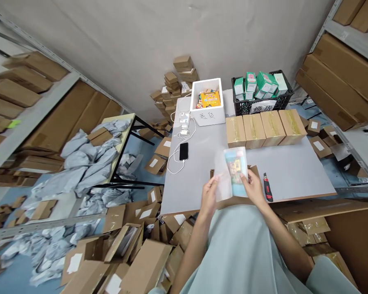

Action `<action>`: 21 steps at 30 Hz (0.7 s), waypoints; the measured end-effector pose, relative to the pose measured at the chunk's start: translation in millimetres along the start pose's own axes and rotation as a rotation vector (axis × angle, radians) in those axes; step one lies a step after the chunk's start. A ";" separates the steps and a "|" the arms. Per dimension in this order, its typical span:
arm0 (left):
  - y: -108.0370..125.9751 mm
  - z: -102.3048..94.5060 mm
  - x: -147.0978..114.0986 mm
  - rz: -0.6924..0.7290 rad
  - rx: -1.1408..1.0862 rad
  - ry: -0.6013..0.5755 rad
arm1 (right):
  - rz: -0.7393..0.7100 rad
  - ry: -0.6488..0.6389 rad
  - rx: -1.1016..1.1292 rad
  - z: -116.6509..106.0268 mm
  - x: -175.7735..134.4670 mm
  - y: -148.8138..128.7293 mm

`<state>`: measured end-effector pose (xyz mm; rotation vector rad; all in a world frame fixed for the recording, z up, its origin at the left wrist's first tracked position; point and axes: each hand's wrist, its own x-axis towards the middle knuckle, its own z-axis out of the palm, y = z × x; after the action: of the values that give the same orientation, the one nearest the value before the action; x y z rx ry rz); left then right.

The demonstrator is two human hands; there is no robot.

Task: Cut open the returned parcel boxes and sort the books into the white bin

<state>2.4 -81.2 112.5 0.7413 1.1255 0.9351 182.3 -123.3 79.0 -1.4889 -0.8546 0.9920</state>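
In front of my body, above the near edge of the grey table, my two hands hold a thin light-blue booklet (235, 167) with a coloured picture on its front. My right hand (253, 187) grips its lower right edge, thumb on the picture. My left hand (211, 192) pinches a whitish, blurred sheet (223, 183) at the left; whether it is a page or a wrapper I cannot tell. Behind and under them is a cardboard box (254, 168), mostly hidden. A red and black box cutter (267, 188) lies just right of my right hand.
Several taped boxes (254, 130) stand in a row at the table's back, before a black crate (239, 107) of green boxes. A white foam box (208, 116), a phone (184, 151) and cables lie left. Cartons (147, 265) crowd the floor; grey bags (92, 157) cover a side table.
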 end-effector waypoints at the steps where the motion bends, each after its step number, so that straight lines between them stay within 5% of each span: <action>1: 6.5 -9.4 2.0 -0.004 -0.032 0.048 | 0.003 0.012 0.012 -7.0 3.2 1.8; 6: 34.7 -58.7 11.1 0.039 -0.061 0.223 | 0.100 0.035 0.195 -33.4 6.4 2.4; 12: 35.8 -91.1 12.7 0.016 0.117 0.238 | 0.195 -0.007 0.357 -35.4 -1.0 -6.3; 16: 35.5 -90.4 0.9 0.361 0.504 0.437 | 0.232 -0.045 0.433 -24.9 -3.8 -13.9; 18: 38.7 -82.3 -11.0 0.441 0.545 0.323 | 0.232 -0.065 0.445 -15.7 -6.6 -18.4; 21: 44.7 -66.4 -29.4 0.264 0.363 -0.065 | 0.229 -0.094 0.453 2.9 -14.9 -25.1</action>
<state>-76.3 -86.1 145.0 1.2315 1.1717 0.9275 174.0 -132.3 105.7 -1.1704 -0.4844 1.3340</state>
